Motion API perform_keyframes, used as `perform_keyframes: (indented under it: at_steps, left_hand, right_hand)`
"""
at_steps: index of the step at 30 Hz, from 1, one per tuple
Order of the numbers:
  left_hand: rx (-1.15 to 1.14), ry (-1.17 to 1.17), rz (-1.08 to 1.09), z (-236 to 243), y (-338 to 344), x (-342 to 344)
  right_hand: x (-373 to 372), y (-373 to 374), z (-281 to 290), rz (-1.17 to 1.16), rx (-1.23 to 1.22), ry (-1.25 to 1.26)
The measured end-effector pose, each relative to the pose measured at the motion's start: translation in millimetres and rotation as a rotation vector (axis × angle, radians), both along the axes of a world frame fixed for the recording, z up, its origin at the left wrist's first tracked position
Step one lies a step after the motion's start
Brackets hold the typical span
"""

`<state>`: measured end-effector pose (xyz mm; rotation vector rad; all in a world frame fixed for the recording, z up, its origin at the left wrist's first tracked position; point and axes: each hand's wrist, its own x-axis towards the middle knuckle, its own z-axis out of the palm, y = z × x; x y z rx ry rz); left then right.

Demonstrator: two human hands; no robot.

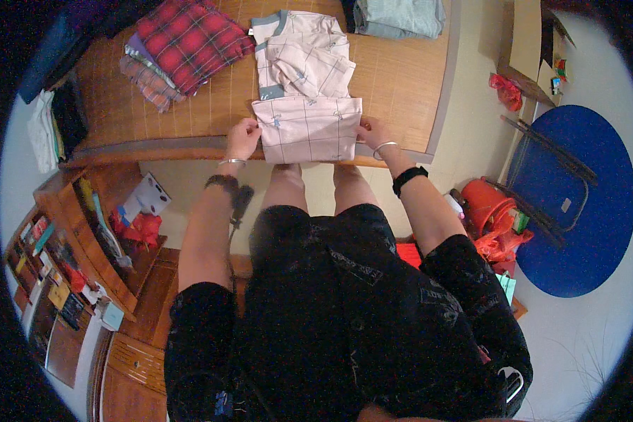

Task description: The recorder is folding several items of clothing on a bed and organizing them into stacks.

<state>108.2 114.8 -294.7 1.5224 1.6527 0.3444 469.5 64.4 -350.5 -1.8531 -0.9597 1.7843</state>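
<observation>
A pale pink checked shirt (308, 130) with a grey collar lies lengthwise on the bed mat, its near part hanging slightly over the front edge. The near section is folded up into a flat rectangle; the far section is bunched, with its collar farthest away. At the left side edge of the folded part, my left hand (243, 138) is closed in a pinch on the cloth. My right hand (375, 134) pinches the opposite edge, fingers curled. The fingertips of both hands are partly hidden by the shirt.
Left of the shirt lies a pile of folded clothes with a red plaid shirt (193, 46) on top. Folded grey clothes (401, 17) lie at the far right. A wooden shelf unit (91, 232) stands left; a blue round folding table (577, 204) and red bucket (485, 204) stand right.
</observation>
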Motion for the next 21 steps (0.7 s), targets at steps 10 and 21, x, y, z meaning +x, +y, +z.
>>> perform_keyframes:
  at_steps: [10, 21]
  left_hand:
    - [-0.101, -0.038, 0.282, -53, -59, -13]
    - [-0.058, 0.065, 0.144, -59, -74, -10]
  right_hand:
    - [-55, -17, 81, -0.019, 0.086, -0.182]
    - [-47, -24, 90, -0.053, -0.118, -0.253]
